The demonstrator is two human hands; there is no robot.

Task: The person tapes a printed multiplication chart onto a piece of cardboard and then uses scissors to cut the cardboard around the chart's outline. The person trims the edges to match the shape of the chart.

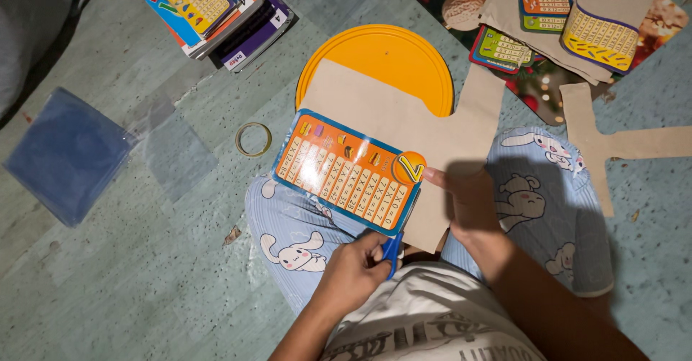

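Observation:
My left hand (353, 271) is closed on the blue handles of a pair of scissors (393, 249), whose blades sit under the lower edge of a card. The card (346, 170) is orange with a blue border and rows of printed sums, glued on a beige cardboard sheet (447, 134). My right hand (468, 202) pinches the card's right end beside a round yellow tab (409, 167) and holds card and cardboard above my lap. My legs in blue cartoon-print trousers (544, 188) lie beneath.
An orange round plate (382, 55) lies under the cardboard. A tape roll (254, 139) and clear plastic sleeves (68, 152) lie left on the green floor. A book stack (216, 8) is top left; more cut cards (577, 22) and cardboard offcuts (613, 145) sit right.

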